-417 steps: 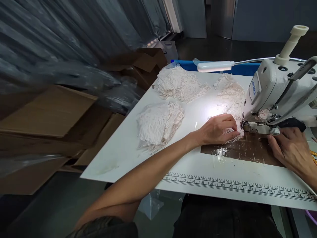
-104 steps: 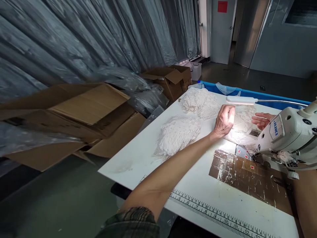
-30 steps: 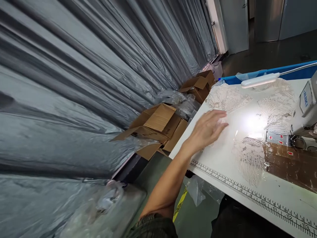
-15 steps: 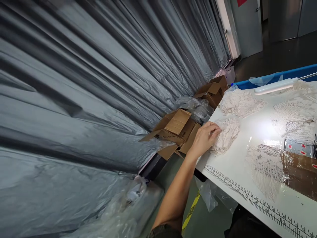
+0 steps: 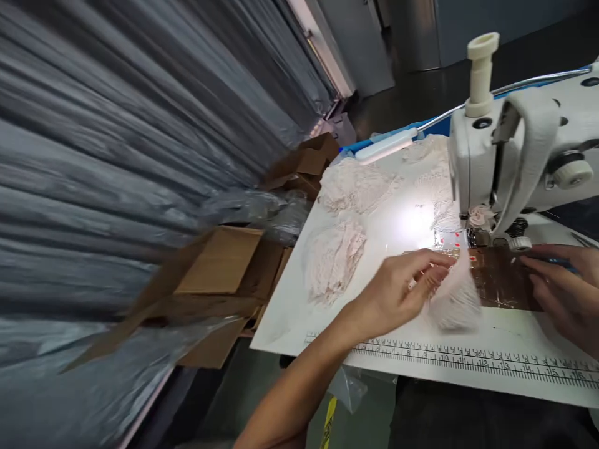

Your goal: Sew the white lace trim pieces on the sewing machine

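My left hand [image 5: 407, 290] pinches the top of a pale pink lace piece [image 5: 456, 299], which hangs down over the table in front of the sewing machine [image 5: 519, 156]. At the right edge, my right hand [image 5: 568, 280] is closed around a thin, partly bluish thing, too hidden to name. It is beside the machine's needle area, over a brown taped plate [image 5: 503, 280]. One bunched lace piece [image 5: 334, 259] lies left of my left hand, and another lace pile [image 5: 355, 184] is behind it.
More lace [image 5: 433, 178] lies beside the machine head. A white lamp bar [image 5: 386, 146] crosses the table's back edge. A printed ruler [image 5: 444, 358] runs along the front edge. Open cardboard boxes [image 5: 219, 262] stand left of the table, near a grey curtain [image 5: 116, 156].
The view has swung right, bringing the sewing machine and my right hand into sight. My left hand has left the bunched lace at the table's left and now grips a piece by the machine.
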